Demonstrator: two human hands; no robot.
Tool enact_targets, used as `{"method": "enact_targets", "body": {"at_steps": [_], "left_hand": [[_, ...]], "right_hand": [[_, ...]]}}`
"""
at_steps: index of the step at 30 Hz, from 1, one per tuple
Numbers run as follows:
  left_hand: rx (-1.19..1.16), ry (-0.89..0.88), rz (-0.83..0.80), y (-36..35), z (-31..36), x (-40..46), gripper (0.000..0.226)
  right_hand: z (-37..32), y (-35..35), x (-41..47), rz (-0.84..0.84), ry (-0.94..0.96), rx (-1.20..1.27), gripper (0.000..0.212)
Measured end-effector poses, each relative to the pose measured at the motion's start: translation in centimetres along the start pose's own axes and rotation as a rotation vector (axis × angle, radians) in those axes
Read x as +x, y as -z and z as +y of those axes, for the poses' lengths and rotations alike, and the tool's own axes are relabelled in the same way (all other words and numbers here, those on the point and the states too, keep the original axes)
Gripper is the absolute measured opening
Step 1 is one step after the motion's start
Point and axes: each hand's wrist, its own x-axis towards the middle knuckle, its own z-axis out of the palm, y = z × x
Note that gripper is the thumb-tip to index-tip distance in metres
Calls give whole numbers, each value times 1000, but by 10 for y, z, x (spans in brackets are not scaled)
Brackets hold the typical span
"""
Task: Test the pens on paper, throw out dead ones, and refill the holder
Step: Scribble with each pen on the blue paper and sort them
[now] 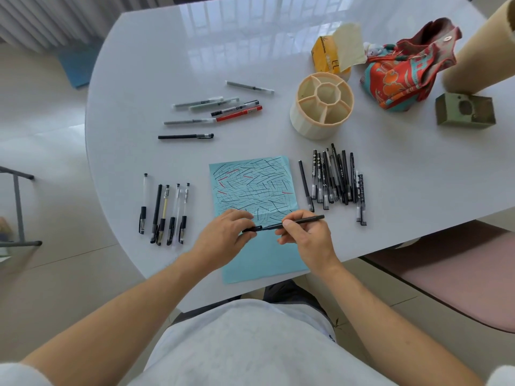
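A black pen (303, 220) lies level over the light blue paper (262, 260), which is covered with black and red test strokes. My right hand (306, 235) grips the pen's barrel. My left hand (225, 238) pinches the black cap (252, 229) at the pen's left end. The cream round holder (320, 107) with divided compartments stands empty at the back. Several black pens (337, 176) lie in a bunch right of the paper. Several clear-barrelled pens (164, 213) lie in a row left of it.
Another group of grey, black and red pens (217, 110) lies at the back left of the white table (139, 79). A yellow tissue pack (331, 54), a patterned cloth bag (404, 71) and a green box (465, 110) sit at the back right. A pink chair (459, 274) stands to my right.
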Motion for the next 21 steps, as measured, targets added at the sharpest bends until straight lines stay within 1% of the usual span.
{"method": "enact_targets", "body": {"at_steps": [3, 6, 9, 12, 15, 17, 18, 20, 21], "left_hand": [[10, -14, -11, 5, 4, 0, 15], [7, 12, -46, 9, 14, 2, 17], [12, 23, -67, 12, 22, 7, 23], [11, 66, -63, 15, 27, 11, 24], [-43, 125, -60, 16, 33, 17, 28], [-115, 169, -61, 16, 36, 26, 29], [-159, 187, -57, 17, 37, 31, 27], [-234, 228, -40, 18, 33, 38, 25], [-244, 250, -33, 18, 29, 39, 31]], "right_hand": [[0, -2, 2, -22, -19, 10, 6], [3, -10, 2, -51, -36, 20, 5], [5, -20, 2, -6, -57, 50, 6], [3, -24, 5, 38, -52, 19, 7], [-7, -19, 18, -9, -41, -81, 9], [-18, -13, 37, -63, -48, -187, 12], [-23, -10, 49, -62, -56, -236, 13], [-31, -3, 74, 6, -72, -352, 13], [-34, 1, 85, 54, -76, -434, 11]]}}
